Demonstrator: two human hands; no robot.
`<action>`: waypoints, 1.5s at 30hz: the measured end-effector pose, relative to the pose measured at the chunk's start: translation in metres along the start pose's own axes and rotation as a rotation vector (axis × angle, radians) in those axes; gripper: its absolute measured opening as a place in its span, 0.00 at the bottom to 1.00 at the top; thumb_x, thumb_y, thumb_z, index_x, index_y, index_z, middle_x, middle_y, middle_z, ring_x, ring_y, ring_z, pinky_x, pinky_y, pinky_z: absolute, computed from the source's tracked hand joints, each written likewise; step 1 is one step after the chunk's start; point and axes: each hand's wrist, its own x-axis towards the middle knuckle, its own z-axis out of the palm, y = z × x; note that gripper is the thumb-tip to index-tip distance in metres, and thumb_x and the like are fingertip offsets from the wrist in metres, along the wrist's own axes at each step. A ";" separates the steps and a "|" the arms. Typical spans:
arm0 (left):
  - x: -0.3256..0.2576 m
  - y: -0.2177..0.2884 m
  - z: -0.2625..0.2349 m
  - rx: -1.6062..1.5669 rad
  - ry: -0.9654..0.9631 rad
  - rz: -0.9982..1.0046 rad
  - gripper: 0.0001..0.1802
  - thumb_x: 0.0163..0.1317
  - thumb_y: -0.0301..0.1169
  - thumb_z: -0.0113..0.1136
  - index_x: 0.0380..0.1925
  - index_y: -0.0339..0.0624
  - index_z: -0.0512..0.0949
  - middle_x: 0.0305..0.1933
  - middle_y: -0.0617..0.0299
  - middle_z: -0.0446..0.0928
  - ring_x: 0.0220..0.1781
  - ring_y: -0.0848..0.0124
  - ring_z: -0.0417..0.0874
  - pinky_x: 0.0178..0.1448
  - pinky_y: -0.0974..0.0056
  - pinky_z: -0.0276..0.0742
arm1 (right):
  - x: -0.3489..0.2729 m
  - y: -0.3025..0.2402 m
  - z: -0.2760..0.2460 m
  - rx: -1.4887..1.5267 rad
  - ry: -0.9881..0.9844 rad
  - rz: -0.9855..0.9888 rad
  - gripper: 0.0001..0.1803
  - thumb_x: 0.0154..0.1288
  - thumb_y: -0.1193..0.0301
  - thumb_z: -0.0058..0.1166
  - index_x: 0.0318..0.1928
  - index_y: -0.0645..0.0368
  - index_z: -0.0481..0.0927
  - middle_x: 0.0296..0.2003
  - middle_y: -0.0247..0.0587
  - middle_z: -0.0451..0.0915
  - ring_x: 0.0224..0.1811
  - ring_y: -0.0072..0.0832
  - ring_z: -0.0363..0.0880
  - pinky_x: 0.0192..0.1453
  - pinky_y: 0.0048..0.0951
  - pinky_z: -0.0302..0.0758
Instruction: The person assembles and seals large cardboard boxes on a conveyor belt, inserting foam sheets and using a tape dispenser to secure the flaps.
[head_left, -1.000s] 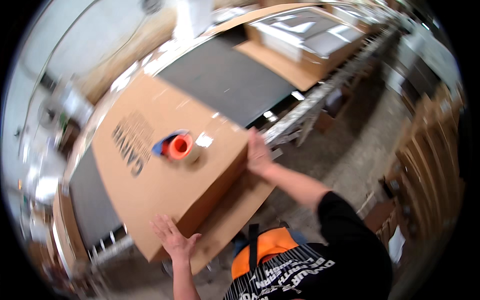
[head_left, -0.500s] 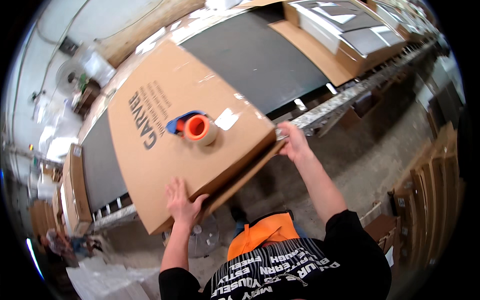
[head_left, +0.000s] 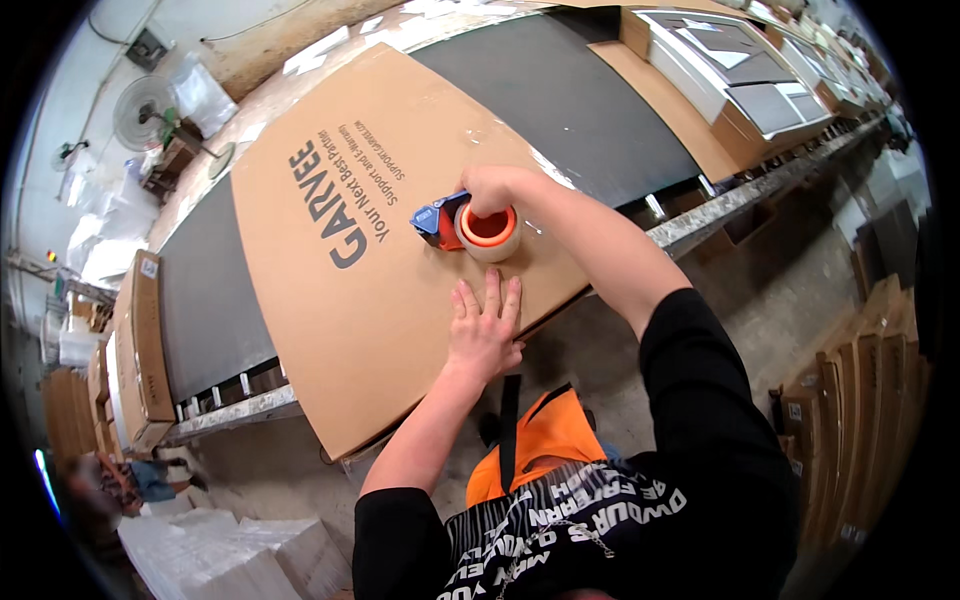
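Note:
A large, flat cardboard box with dark printing lies across the conveyor, its near side facing me. On its top rests a tape dispenser, blue and orange, carrying a roll of clear tape with an orange core. My right hand grips it from the far side, the fingers curled over the roll's rim and into the core. Close to the roll, my left hand lies flat on the box near its front edge, fingers spread. Part of the right hand's grip is hidden behind the dispenser.
The dark conveyor belt runs from left to far right. Open boxes with white-edged panels stand at the far right, and another carton at the left. Flat cartons lean at right. Wrapped stacks sit lower left, near another person.
My right hand has left the box's right corner and taken hold of the tape dispenser. My left hand has shifted right along the top. The near flap is now down against the box.

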 end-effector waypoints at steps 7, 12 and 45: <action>0.003 0.008 0.003 0.083 0.041 -0.014 0.55 0.39 0.48 0.73 0.70 0.47 0.61 0.72 0.39 0.60 0.63 0.24 0.66 0.67 0.34 0.63 | -0.149 0.068 0.005 1.050 0.354 -0.063 0.44 0.49 0.78 0.54 0.71 0.63 0.59 0.56 0.46 0.76 0.50 0.28 0.78 0.53 0.30 0.75; 0.001 -0.002 0.001 0.006 0.010 -0.050 0.50 0.43 0.42 0.67 0.70 0.46 0.62 0.72 0.38 0.59 0.64 0.22 0.63 0.69 0.33 0.59 | -0.182 0.002 -0.028 0.182 0.578 0.093 0.37 0.45 0.67 0.55 0.62 0.54 0.72 0.44 0.50 0.82 0.46 0.38 0.83 0.49 0.34 0.79; -0.296 -0.174 0.013 0.000 0.197 -0.112 0.51 0.43 0.50 0.74 0.62 0.27 0.67 0.65 0.35 0.67 0.67 0.39 0.68 0.73 0.46 0.61 | -0.214 -0.176 0.253 0.064 0.749 -0.047 0.21 0.50 0.63 0.60 0.48 0.49 0.79 0.42 0.45 0.77 0.39 0.47 0.81 0.40 0.44 0.79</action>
